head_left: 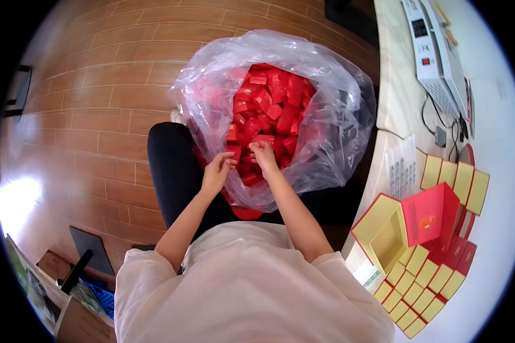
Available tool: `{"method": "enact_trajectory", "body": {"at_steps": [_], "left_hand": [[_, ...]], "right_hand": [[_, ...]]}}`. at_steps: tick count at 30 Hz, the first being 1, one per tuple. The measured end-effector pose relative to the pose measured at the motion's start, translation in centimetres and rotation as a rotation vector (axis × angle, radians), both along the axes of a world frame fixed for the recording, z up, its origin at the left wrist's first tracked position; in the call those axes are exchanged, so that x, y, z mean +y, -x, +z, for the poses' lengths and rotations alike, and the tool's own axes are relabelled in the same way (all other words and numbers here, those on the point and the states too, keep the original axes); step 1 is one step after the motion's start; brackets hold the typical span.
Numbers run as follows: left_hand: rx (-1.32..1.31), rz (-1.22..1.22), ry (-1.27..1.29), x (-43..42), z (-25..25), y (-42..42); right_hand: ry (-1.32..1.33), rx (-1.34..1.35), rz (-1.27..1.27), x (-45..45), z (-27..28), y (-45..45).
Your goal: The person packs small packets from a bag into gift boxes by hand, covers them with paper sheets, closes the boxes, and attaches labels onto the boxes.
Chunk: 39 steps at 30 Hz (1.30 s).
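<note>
A large clear plastic bag (346, 86) stands open between my knees, filled with small red packets (263, 100). My left hand (217, 170) is at the bag's near left edge, fingers loosely bent and apart, with nothing visible in them. Over the near part of the pile is my right hand (262, 157). Its fingers are slightly spread, and the tips reach the near edge of one red packet (263, 139). Whether they touch it is hard to tell.
On the right, a worktop (392, 108) carries a white machine (435, 57) with cables, an open red-and-gold box (389, 234), and rows of small gold-and-red boxes (423, 286). A printed white sheet (402, 166) lies nearby. Cardboard (80, 323) is at lower left.
</note>
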<state>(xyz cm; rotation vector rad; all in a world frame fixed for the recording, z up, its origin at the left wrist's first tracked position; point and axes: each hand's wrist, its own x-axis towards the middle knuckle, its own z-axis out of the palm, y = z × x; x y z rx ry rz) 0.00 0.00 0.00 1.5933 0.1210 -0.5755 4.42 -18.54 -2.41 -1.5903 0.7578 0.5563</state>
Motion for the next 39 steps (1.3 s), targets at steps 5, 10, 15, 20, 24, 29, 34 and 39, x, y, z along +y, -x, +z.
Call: {"method": "enact_trajectory", "body": {"at_steps": [5, 10, 15, 20, 24, 29, 34, 39], "left_hand": [[0.067, 0.301, 0.106, 0.2, 1.4, -0.7], [0.081, 0.422, 0.05, 1.6, 1.4, -1.3], [0.025, 0.598, 0.009, 2.1, 0.9, -2.7], [0.029, 0.596, 0.059, 2.0, 0.1, -2.3], [0.084, 0.577, 0.1, 1.9, 0.5, -2.1], [0.074, 0.596, 0.112, 1.4, 0.1, -2.4], [0.133, 0.614, 0.119, 1.1, 0.5, -3.0], [0.165, 0.59, 0.16, 1.1, 0.0, -3.0]], "right_hand": [[0.399, -0.087, 0.134, 3.2, -4.6, -3.2], [0.809, -0.138, 0.261, 7.6, -4.6, -4.9], [0.701, -0.196, 0.121, 10.0, -3.7, -5.6], [1.046, -0.412, 0.595, 11.2, -1.4, -6.5], [0.737, -0.283, 0.721, 9.2, -3.5, -8.8], [0.622, -0.113, 0.867, 9.0, -5.1, -9.3], [0.594, -0.113, 1.144, 8.0, -2.7, -6.2], [0.625, -0.108, 1.13, 5.9, -1.2, -3.0]]}}
